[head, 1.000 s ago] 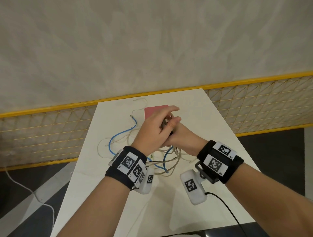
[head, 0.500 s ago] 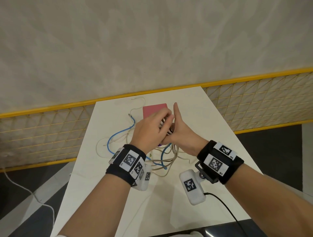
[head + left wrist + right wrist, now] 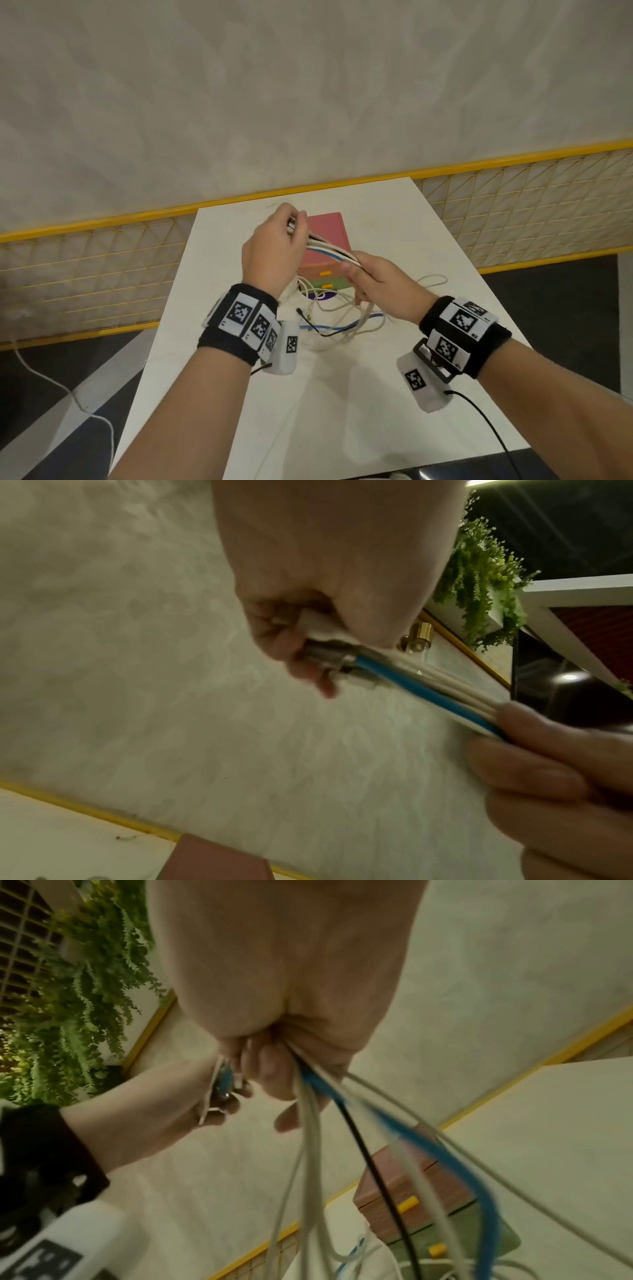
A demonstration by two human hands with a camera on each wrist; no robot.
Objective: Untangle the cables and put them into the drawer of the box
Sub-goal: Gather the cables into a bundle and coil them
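Observation:
A bundle of white, blue and black cables (image 3: 325,249) stretches between my two hands above the pink box (image 3: 327,236). My left hand (image 3: 274,246) pinches the plug ends (image 3: 329,656) of the bundle, raised over the box's far left corner. My right hand (image 3: 376,284) grips the same cables (image 3: 318,1088) lower down, to the right of the box. From it the loose lengths (image 3: 346,322) hang to the white table (image 3: 342,394). The box has stacked drawers with yellow handles (image 3: 324,273); its lower part is hidden by cables.
The table's far edge meets a yellow rail (image 3: 102,222) and mesh fence (image 3: 68,281) below a pale wall. A cable loop (image 3: 433,279) lies right of my right hand. A white cord (image 3: 61,387) runs across the dark floor on the left.
My hands were together over the tangle; now they have drawn apart, the left going up and to the left with the plug ends, pulling the cables into a straight bundle. The drawers' fronts now show.

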